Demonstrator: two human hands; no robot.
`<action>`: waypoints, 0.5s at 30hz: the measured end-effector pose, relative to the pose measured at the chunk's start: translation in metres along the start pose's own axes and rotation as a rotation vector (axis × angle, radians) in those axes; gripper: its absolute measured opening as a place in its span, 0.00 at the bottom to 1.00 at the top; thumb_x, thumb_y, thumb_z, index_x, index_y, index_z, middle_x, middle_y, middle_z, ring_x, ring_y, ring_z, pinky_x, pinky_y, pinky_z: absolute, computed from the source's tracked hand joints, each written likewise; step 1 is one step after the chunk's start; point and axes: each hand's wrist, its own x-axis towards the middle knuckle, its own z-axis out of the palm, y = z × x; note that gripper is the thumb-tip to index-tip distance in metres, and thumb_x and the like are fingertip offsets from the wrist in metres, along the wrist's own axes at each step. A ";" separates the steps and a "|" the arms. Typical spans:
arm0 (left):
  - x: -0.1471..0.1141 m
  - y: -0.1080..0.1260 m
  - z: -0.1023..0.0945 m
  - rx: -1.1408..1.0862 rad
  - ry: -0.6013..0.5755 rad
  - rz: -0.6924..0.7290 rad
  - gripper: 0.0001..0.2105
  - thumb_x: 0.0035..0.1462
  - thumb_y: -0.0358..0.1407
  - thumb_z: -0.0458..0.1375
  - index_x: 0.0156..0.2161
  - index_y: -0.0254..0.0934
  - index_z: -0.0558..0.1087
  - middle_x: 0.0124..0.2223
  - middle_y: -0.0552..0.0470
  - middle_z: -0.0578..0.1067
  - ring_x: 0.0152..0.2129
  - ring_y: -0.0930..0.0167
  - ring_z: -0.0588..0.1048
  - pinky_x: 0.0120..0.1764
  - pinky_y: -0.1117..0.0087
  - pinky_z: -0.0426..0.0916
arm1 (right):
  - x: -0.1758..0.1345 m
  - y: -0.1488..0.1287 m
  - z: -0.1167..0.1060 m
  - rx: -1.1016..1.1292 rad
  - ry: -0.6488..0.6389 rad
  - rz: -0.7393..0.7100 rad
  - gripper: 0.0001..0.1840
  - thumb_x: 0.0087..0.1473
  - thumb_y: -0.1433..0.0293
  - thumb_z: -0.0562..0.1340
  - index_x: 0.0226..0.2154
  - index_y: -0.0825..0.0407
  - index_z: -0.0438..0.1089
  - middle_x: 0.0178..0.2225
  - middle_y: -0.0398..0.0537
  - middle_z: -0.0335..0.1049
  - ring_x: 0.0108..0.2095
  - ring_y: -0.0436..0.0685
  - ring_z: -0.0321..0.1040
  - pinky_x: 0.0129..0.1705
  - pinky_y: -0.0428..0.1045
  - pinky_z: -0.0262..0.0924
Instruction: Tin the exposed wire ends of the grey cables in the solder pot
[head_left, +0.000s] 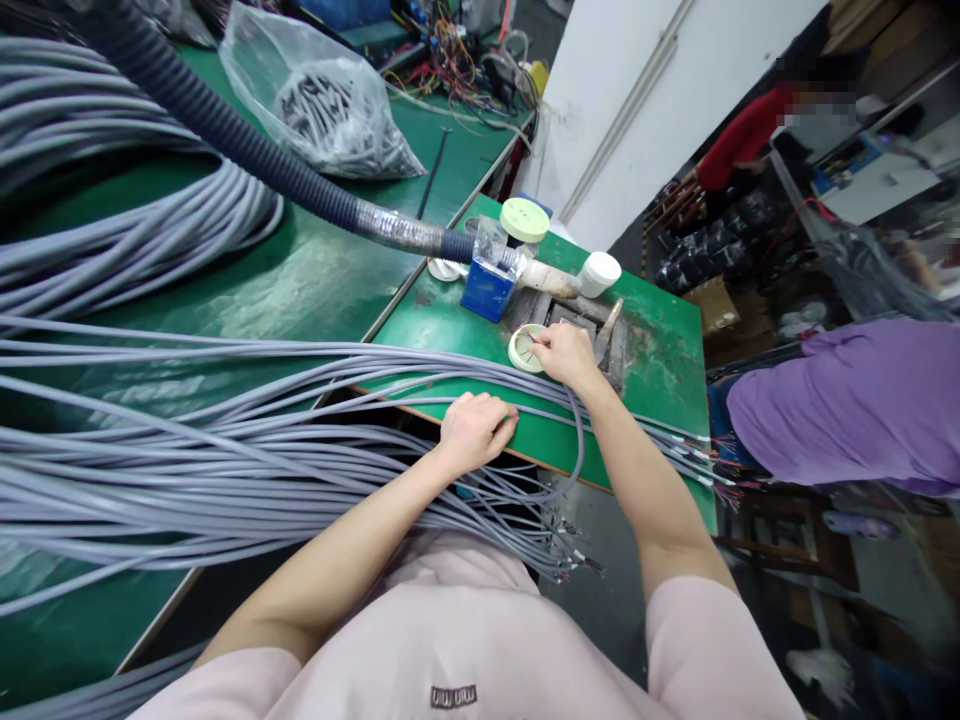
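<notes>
Wires (529,337), thin, col'd | R hand (566,352) (nearer) pinching, tips ptg L over pale-green round dish (513,356) | L hand (478,430) curled, hold unclear

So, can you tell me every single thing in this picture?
Tabletops: two, green, left and centre
Grey cables: many, grey, across both tabletops
Ribbed hose: one, dark, upper left to centre
Plastic bag: one, clear, top, with grey pieces inside
Black rod: one, black, beside the bag
Wire tangle: many, multicoloured, top
Blue box: one, blue, by the hose's end
Round lid: one, yellow-green, behind the box
White tub: one, white, right of the box
Small dish: one, pale, by the right hand
Other people: two, purple and red tops, right
Background clutter: uncountable, mixed, right
Shirt: one, pink, bottom
Left hand: one, bare, at the cables
Right hand: one, bare, holding wire ends
</notes>
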 end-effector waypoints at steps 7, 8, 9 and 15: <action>0.000 0.001 -0.001 0.040 -0.033 -0.021 0.10 0.61 0.35 0.51 0.33 0.38 0.74 0.25 0.51 0.74 0.26 0.70 0.69 0.31 0.66 0.54 | 0.000 0.007 -0.008 -0.006 0.029 -0.009 0.15 0.55 0.64 0.56 0.30 0.53 0.77 0.36 0.52 0.76 0.38 0.58 0.68 0.37 0.50 0.52; 0.000 0.001 -0.001 0.046 -0.032 -0.019 0.10 0.61 0.35 0.51 0.33 0.38 0.74 0.25 0.51 0.74 0.25 0.70 0.69 0.31 0.66 0.54 | -0.001 0.012 -0.011 0.010 0.054 -0.002 0.15 0.55 0.64 0.56 0.29 0.53 0.77 0.35 0.51 0.76 0.37 0.58 0.68 0.36 0.50 0.52; 0.000 0.001 -0.001 0.051 -0.031 -0.016 0.10 0.61 0.35 0.51 0.33 0.38 0.74 0.25 0.51 0.74 0.25 0.70 0.69 0.31 0.66 0.54 | -0.001 0.018 -0.015 0.027 0.082 0.014 0.15 0.54 0.64 0.56 0.28 0.53 0.76 0.33 0.50 0.76 0.36 0.57 0.67 0.35 0.49 0.52; -0.001 -0.001 0.000 0.066 -0.013 0.006 0.10 0.61 0.35 0.51 0.33 0.38 0.73 0.26 0.52 0.75 0.25 0.70 0.70 0.31 0.66 0.54 | 0.005 0.066 -0.021 0.064 0.193 0.230 0.14 0.52 0.64 0.58 0.23 0.54 0.75 0.24 0.48 0.72 0.29 0.56 0.66 0.32 0.49 0.52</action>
